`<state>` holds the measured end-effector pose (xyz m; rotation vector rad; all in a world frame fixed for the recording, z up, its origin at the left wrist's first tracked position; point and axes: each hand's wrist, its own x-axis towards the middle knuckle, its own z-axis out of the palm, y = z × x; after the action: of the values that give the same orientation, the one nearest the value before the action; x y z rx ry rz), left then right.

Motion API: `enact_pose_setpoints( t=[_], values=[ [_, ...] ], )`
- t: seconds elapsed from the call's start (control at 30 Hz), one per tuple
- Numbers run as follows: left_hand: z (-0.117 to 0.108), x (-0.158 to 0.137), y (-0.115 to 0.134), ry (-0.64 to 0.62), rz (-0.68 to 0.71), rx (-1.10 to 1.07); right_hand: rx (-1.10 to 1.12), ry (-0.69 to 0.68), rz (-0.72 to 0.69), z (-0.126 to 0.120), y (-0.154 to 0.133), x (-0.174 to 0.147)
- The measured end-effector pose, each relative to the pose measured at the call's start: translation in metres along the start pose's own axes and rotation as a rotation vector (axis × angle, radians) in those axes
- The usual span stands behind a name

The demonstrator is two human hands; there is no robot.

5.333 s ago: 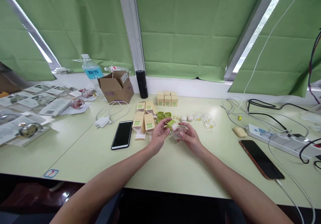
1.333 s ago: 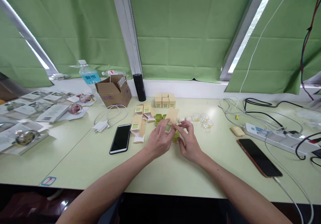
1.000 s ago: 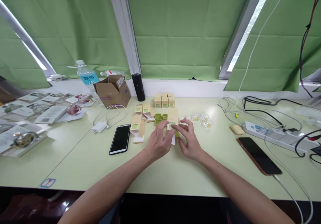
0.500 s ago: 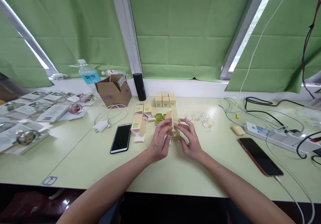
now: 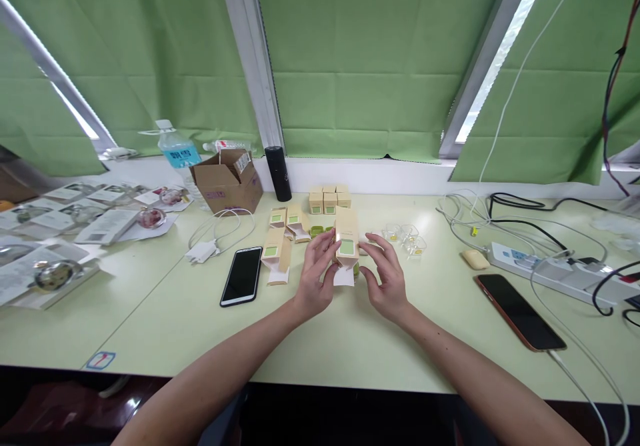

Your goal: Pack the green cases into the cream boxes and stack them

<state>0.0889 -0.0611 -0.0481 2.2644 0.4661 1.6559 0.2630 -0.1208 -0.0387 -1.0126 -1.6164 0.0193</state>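
Observation:
A small tan cardboard box [image 5: 347, 227] with a green window stands between my hands, its white bottom flap hanging loose at the near end. My left hand [image 5: 315, 283] grips its left side with fingers and thumb. On the other side, my right hand [image 5: 389, 285] has its fingers apart, close to the box's right edge and holding nothing. Part of a green piece [image 5: 357, 271] shows behind the flap. More green pieces [image 5: 317, 231] lie beyond my left fingers, partly hidden. Similar boxes [image 5: 277, 249] with flaps undone lie to the left.
Closed small boxes [image 5: 330, 201] stand in a row at the back. Clear plastic cups [image 5: 409, 234] sit to the right. A white-edged phone [image 5: 241, 276] lies left, another phone [image 5: 520, 313] right, by a power strip [image 5: 545, 276] and cables. A brown carton [image 5: 227, 183] stands behind.
The small box has turned so its green-window face shows toward me, with the white flap now visible. My right hand has moved slightly right, away from the box.

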Motion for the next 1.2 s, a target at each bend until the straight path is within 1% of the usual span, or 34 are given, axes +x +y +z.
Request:
enact_pose_setpoints(
  t=[0.17, 0.33, 0.47, 0.63, 0.77, 0.83, 1.0, 1.07, 1.2],
  values=[
    [0.001, -0.001, -0.005, -0.015, -0.033, -0.043, 0.069, 0.002, -0.028, 0.0, -0.002, -0.001],
    [-0.003, -0.001, -0.007, 0.002, -0.089, -0.003, -0.02, -0.019, -0.104, 0.0, -0.008, 0.0],
    [-0.003, -0.002, -0.004, 0.0, -0.099, 0.008, -0.001, -0.026, -0.126, 0.001, -0.009, 0.0],
    [0.0, -0.003, -0.003, 0.029, -0.125, -0.135, -0.011, -0.053, -0.101, 0.001, -0.006, -0.001],
    [0.0, -0.001, -0.001, 0.09, -0.204, -0.2, -0.033, -0.041, -0.093, 0.001, -0.003, -0.002],
    [0.0, 0.0, 0.001, 0.109, -0.231, -0.227, -0.029, -0.049, -0.064, 0.002, -0.001, -0.002],
    [0.001, -0.001, 0.005, 0.1, -0.233, -0.332, -0.025, -0.16, 0.018, 0.002, 0.002, -0.003],
    [0.001, -0.002, 0.007, 0.089, -0.251, -0.379, -0.02, -0.168, 0.001, 0.002, 0.003, -0.004],
    [0.001, -0.003, 0.009, 0.071, -0.291, -0.438, 0.012, -0.14, -0.037, 0.002, 0.003, -0.004]
  ],
)
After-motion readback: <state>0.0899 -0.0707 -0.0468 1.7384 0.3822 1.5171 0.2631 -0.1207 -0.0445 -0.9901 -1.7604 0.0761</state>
